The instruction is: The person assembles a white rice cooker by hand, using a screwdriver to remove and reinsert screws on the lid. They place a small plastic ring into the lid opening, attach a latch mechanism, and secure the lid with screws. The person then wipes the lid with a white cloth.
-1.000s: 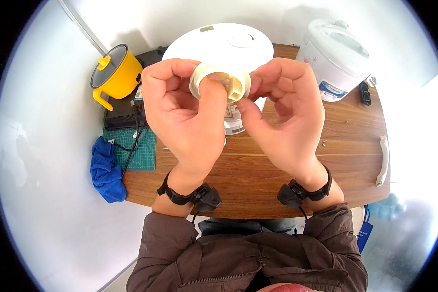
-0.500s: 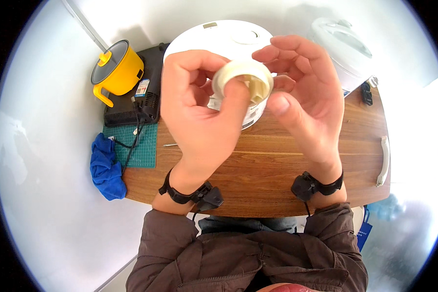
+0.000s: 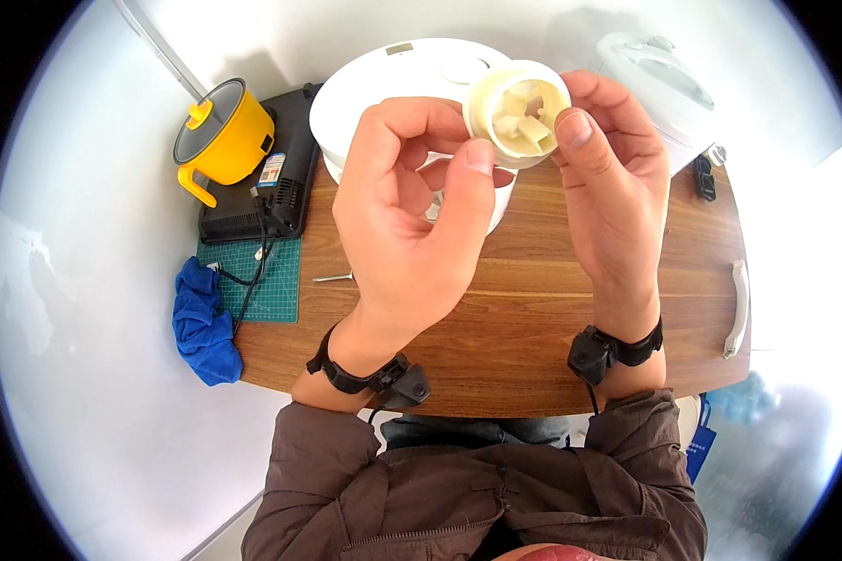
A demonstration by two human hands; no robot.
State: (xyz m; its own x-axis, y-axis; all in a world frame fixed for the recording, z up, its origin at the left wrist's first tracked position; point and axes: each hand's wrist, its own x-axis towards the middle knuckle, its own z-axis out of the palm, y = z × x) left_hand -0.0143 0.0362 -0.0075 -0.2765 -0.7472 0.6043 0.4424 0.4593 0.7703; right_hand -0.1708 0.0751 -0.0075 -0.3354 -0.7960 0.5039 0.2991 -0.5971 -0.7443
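Observation:
A cream-coloured round plastic cap [image 3: 480, 110], hollow with ribs inside, is held up between my two hands, its open side turned toward me. My left hand [image 3: 412, 210] grips its lower left rim, thumb in front and fingers curled behind. On the other side my right hand [image 3: 617, 178] pinches the right edge between thumb and fingers. Behind the hands stands a white round appliance [image 3: 365, 98] with a flat top, its front partly covered by my left hand and the cap.
A yellow pot [image 3: 239, 140] with a dark lid rests on a black device [image 3: 290, 201] at the left. Below it are a green cutting mat [image 3: 281, 285], a blue cloth [image 3: 201, 318] and a thin metal rod [image 3: 332, 278]. To the right are a white lidded appliance [image 3: 646, 103] and a white handle [image 3: 738, 309].
The cap has moved up and to the right. My left thumb has come out of its hollow onto the rim, and my right hand has closed on its right edge.

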